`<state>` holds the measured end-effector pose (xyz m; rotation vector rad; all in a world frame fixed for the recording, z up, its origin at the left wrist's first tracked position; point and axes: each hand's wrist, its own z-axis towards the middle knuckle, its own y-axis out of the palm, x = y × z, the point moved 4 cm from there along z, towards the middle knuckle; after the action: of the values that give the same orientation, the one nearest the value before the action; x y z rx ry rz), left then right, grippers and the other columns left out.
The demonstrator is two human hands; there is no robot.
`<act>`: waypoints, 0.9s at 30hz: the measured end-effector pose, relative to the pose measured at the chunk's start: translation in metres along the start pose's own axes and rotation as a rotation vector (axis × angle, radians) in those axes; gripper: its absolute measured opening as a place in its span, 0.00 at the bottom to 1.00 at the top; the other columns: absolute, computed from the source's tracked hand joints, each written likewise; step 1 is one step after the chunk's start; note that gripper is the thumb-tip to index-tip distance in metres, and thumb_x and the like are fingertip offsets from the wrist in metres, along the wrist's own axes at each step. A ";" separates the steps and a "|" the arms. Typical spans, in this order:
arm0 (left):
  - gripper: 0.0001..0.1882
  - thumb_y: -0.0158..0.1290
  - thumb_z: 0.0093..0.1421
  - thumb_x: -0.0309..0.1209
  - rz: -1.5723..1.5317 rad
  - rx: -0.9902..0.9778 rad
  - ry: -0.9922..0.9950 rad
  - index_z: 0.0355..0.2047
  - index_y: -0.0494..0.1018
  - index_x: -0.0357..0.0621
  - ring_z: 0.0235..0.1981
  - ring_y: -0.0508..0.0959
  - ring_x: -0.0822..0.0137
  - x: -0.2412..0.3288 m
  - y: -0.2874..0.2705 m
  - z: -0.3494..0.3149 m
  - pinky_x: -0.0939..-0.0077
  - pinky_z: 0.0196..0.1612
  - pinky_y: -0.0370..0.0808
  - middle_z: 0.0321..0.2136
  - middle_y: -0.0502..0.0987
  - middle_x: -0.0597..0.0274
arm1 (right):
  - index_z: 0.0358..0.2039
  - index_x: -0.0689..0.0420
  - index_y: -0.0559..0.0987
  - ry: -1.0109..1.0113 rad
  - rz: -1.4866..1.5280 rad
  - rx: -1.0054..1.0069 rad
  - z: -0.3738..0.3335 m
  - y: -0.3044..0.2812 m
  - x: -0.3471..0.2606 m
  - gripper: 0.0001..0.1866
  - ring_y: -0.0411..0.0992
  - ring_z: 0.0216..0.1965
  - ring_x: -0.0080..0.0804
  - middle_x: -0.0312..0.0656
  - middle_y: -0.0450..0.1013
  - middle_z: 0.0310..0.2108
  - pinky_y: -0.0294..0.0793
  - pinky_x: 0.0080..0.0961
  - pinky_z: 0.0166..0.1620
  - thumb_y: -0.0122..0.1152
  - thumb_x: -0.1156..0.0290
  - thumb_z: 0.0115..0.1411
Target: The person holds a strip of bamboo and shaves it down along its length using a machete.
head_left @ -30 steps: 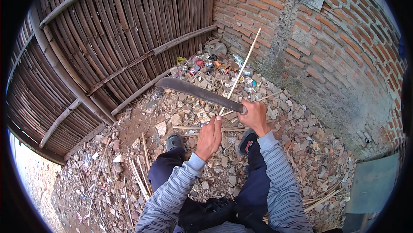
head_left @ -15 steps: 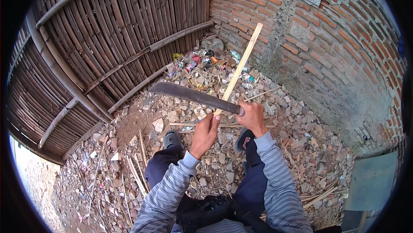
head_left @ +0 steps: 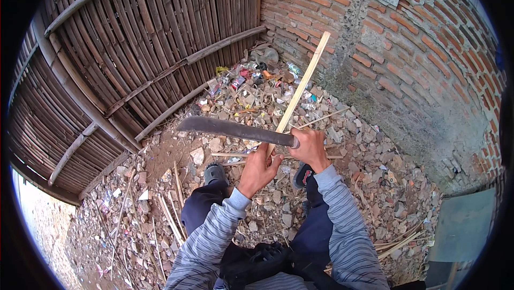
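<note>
1. Closest to me, my lap and a dark bundle (head_left: pixel 257 260) at the lower edge are cut off; I cannot make out what the bundle is.
2. My left hand (head_left: pixel 258 168) is closed around the lower end of a pale bamboo strip (head_left: pixel 301 88), though the exact grip is hidden behind the fingers.
3. My right hand (head_left: pixel 309 148) is wrapped around the handle of a machete (head_left: pixel 235 129); the handle itself is almost fully covered.
4. The machete's dark, dull blade runs out to my left, roughly level, and seems to cross the strip just above my left hand.
5. The strip is thin, straight and light yellow, tilted up and to the right toward the brick wall (head_left: pixel 407 60).
6. Below, rubble ground (head_left: pixel 375 183) holds loose slivers (head_left: pixel 171 215).
7. Farthest off, litter (head_left: pixel 241 84) lies piled by the bamboo fence (head_left: pixel 134 49).
</note>
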<state>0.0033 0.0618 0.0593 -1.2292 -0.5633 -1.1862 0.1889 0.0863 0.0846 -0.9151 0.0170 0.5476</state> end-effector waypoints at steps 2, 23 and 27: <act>0.17 0.62 0.65 0.33 0.010 -0.021 0.001 0.42 0.71 0.31 0.19 0.77 0.61 -0.004 0.002 -0.002 0.61 0.26 0.71 0.19 0.74 0.53 | 0.21 0.53 0.75 0.004 0.006 -0.012 0.001 0.002 -0.001 0.09 0.76 0.17 0.47 0.44 0.74 0.15 0.68 0.43 0.22 0.68 0.66 0.49; 0.11 0.49 0.74 0.32 0.272 0.116 0.070 0.47 0.66 0.34 0.19 0.76 0.32 -0.005 0.017 -0.003 0.38 0.23 0.70 0.16 0.74 0.35 | 0.25 0.53 0.80 -0.027 0.005 -0.010 0.002 0.001 0.002 0.07 0.77 0.18 0.49 0.47 0.75 0.15 0.73 0.44 0.23 0.69 0.66 0.48; 0.11 0.49 0.74 0.32 0.326 0.112 0.042 0.45 0.65 0.35 0.20 0.77 0.32 -0.005 0.015 -0.002 0.38 0.23 0.70 0.16 0.74 0.34 | 0.26 0.54 0.81 0.096 -0.019 -0.026 0.003 -0.005 0.015 0.07 0.78 0.19 0.50 0.48 0.74 0.15 0.74 0.45 0.24 0.69 0.67 0.48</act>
<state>0.0143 0.0603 0.0479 -1.1472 -0.3748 -0.8916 0.2035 0.0926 0.0864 -0.9651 0.0875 0.4867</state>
